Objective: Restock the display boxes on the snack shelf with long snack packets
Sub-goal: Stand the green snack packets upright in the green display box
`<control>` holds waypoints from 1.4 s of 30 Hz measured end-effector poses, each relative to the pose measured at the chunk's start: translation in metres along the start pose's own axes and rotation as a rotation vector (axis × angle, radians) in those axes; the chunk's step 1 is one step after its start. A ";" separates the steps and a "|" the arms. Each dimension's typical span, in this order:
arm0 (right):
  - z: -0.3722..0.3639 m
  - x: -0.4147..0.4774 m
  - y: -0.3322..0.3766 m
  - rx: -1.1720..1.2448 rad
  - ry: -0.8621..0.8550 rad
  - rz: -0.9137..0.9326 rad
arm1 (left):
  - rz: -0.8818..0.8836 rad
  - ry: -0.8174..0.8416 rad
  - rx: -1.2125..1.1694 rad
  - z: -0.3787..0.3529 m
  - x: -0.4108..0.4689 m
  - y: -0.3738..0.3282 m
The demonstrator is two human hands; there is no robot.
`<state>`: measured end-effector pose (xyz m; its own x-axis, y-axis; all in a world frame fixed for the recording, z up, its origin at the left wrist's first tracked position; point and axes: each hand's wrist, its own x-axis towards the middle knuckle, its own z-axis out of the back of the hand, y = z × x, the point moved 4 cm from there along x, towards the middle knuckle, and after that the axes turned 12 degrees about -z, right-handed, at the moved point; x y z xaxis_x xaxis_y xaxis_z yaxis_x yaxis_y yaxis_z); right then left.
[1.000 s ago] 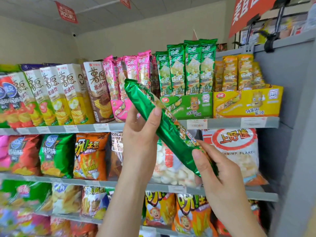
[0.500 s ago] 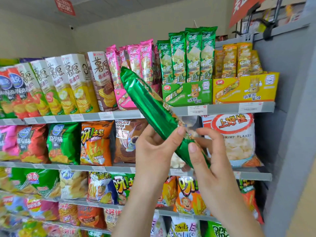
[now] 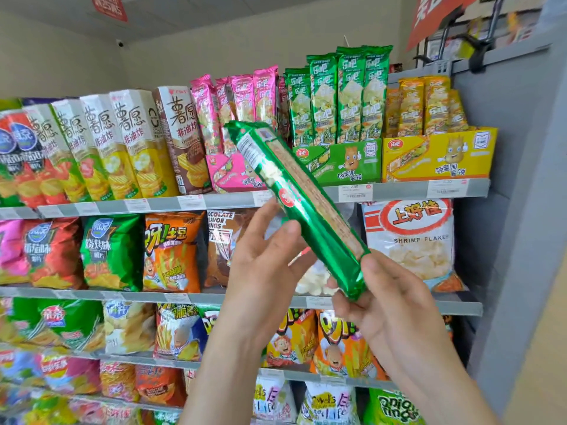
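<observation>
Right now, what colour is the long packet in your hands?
The long packet is shiny metallic green; head view shows it best.

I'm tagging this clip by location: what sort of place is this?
Most likely a convenience store's snack aisle: grey shelves with price labels on their edges, rows of crisp bags, and cardboard display boxes of long packets like the green packet the left hand and right hand hold.

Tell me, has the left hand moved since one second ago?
Yes. The left hand has gone down: its thumb was above the top shelf's front edge, now its fingers barely reach that edge. It holds the green packet lower, nearer the right hand.
</observation>
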<state>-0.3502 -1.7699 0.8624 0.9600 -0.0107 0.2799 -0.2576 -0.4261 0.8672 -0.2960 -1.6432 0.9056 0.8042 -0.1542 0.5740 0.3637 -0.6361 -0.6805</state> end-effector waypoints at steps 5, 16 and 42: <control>0.004 0.000 -0.005 0.110 0.015 -0.101 | -0.071 -0.040 0.080 0.001 -0.004 0.005; 0.001 -0.021 0.003 -0.889 -0.331 0.256 | -0.281 -0.164 0.259 -0.003 -0.004 0.000; 0.010 0.026 0.000 -0.246 0.023 -0.213 | -0.154 0.013 0.126 0.007 0.061 0.001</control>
<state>-0.3245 -1.7795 0.8659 0.9932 0.0768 0.0879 -0.0724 -0.1854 0.9800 -0.2430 -1.6482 0.9371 0.7289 -0.0728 0.6808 0.5386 -0.5530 -0.6357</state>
